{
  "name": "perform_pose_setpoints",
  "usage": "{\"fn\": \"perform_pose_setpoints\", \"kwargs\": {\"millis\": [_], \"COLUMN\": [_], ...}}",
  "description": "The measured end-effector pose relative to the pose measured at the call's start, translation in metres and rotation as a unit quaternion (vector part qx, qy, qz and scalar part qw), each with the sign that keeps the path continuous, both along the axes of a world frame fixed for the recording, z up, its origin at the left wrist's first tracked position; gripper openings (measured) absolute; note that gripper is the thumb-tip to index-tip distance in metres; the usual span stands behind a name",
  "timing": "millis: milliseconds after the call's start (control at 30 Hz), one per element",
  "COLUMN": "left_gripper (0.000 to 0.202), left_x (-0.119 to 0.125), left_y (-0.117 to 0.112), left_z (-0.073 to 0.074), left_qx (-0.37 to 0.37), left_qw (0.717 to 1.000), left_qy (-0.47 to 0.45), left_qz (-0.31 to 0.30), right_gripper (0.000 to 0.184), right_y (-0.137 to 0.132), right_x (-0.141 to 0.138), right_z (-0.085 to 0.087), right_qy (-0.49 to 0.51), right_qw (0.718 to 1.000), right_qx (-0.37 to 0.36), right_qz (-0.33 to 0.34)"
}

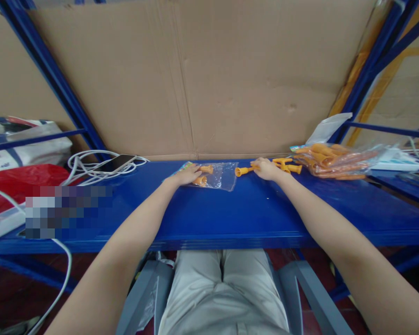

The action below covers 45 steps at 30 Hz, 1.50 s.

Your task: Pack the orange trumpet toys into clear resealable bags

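My left hand (186, 176) lies flat on a clear plastic bag (220, 177) on the blue shelf (230, 214); two small orange plastic pieces (203, 175) sit inside the bag by my fingers. My right hand (267, 168) grips a long orange plastic part (243, 170) whose flared end points toward the bag's open side. More loose orange parts (288, 165) lie just right of that hand.
A pile of filled bags of orange parts (335, 160) lies at the right. A phone (120, 162) and coiled white cables (87, 168) sit at the left, near a red bag (24, 179). Cardboard (209, 74) backs the shelf. My knees are under the shelf.
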<state>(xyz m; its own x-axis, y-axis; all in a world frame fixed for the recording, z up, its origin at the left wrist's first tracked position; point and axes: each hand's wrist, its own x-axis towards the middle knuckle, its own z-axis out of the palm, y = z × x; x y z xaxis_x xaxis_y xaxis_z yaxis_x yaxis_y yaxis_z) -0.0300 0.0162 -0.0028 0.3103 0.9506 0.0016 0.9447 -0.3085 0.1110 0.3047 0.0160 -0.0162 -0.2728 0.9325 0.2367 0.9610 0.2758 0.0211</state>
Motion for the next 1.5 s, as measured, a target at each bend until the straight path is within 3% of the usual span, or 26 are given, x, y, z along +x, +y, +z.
{"fn": "perform_pose_setpoints", "kwargs": {"millis": [167, 300, 500, 767, 967, 1367, 1500], "left_gripper": [0.060, 0.055, 0.047, 0.048, 0.047, 0.052, 0.055], "left_x": [0.001, 0.002, 0.004, 0.009, 0.009, 0.012, 0.009], "left_y": [-0.001, -0.002, -0.007, -0.018, -0.018, -0.017, -0.010], "left_z": [0.001, 0.002, 0.005, 0.016, 0.012, 0.008, 0.003], "left_qx": [0.021, 0.031, 0.047, 0.037, 0.072, 0.090, 0.086], "left_qw": [1.000, 0.999, 0.999, 0.998, 0.992, 0.989, 0.992], "left_qy": [-0.015, -0.015, -0.006, 0.031, 0.072, 0.095, 0.088], "left_qz": [-0.002, -0.006, 0.005, 0.046, 0.077, 0.063, 0.028], "right_gripper": [0.048, 0.038, 0.027, 0.029, 0.018, 0.017, 0.018], "right_y": [-0.007, -0.019, -0.033, -0.043, -0.045, -0.059, -0.062], "right_x": [-0.003, -0.008, -0.013, -0.007, -0.003, -0.029, -0.033], "right_z": [0.002, 0.015, 0.033, 0.045, 0.053, 0.059, 0.062], "right_qy": [0.003, -0.024, -0.025, 0.001, 0.060, 0.184, 0.197], "right_qw": [0.998, 0.998, 0.997, 0.986, 0.991, 0.977, 0.974], "right_qx": [-0.055, -0.054, -0.073, -0.163, -0.118, -0.043, -0.028], "right_qz": [-0.005, -0.026, -0.002, -0.040, -0.017, 0.103, 0.110]}}
